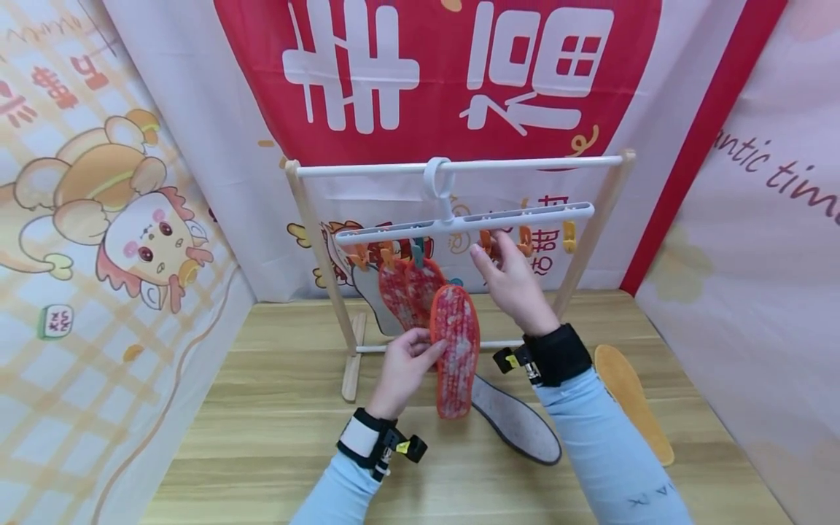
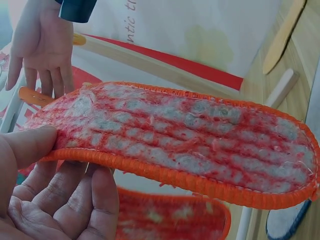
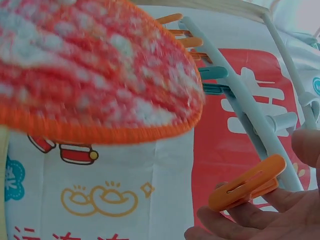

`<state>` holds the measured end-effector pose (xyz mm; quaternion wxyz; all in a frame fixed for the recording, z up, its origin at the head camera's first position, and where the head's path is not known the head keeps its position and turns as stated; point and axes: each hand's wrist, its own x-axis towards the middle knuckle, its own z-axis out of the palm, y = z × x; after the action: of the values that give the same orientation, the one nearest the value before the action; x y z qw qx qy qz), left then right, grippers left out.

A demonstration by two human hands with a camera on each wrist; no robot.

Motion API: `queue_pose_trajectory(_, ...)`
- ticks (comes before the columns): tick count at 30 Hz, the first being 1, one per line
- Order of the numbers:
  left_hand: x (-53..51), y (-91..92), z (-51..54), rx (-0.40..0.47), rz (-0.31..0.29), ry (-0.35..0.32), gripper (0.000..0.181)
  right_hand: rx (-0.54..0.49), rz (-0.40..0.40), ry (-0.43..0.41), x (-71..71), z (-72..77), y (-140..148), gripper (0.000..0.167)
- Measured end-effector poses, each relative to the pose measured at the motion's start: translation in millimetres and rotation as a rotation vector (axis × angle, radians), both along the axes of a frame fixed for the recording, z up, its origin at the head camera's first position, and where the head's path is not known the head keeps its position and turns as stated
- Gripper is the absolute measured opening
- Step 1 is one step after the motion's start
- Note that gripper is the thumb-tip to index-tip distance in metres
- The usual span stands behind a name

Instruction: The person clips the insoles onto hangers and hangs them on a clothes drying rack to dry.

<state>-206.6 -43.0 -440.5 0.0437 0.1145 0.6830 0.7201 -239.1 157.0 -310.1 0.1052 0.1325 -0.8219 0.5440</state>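
My left hand (image 1: 403, 372) pinches a red-and-white insole (image 1: 456, 354) with orange edging, thumb on its face and fingers behind. It hangs upright in front of the drying rack. Up by the white clip hanger (image 1: 448, 211), my right hand (image 1: 518, 284) has its fingers behind an orange clip (image 3: 250, 182), the thumb apart from it in the right wrist view. Two matching red insoles, one of them this insole (image 1: 396, 292), hang from clips on the hanger's left half, with a teal clip (image 1: 418, 253) among them. Behind them hangs a pale insole (image 1: 377, 299).
On the wooden table (image 1: 262, 437) lie a grey insole (image 1: 518, 423) with dark edging and a tan insole (image 1: 633, 401) near the right sleeve. The rack's white top bar (image 1: 367, 170) carries the hanger. A yellow clip (image 1: 569, 237) hangs at the hanger's right end.
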Motion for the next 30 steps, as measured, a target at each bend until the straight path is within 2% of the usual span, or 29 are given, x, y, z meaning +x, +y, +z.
queue_pose_trajectory(6,-10.0,11.8,-0.6,-0.006,-0.011,-0.002,0.027,-0.088,0.010,-0.009,-3.7,-3.3,-2,0.049)
queue_pose_trajectory(13,-19.1,21.1,0.8,-0.014,-0.005,-0.015,0.028,-0.133,0.008,0.019,-7.0,-6.7,-2,0.043)
queue_pose_trajectory(21,-31.0,26.8,1.8,-0.055,0.029,-0.022,0.026,-0.238,-0.069,0.036,-8.7,-8.8,-12,0.038)
queue_pose_trajectory(30,-43.8,28.0,-5.6,-0.131,0.071,-0.017,0.023,-0.405,-0.107,-0.004,-13.4,-11.0,-19,0.040)
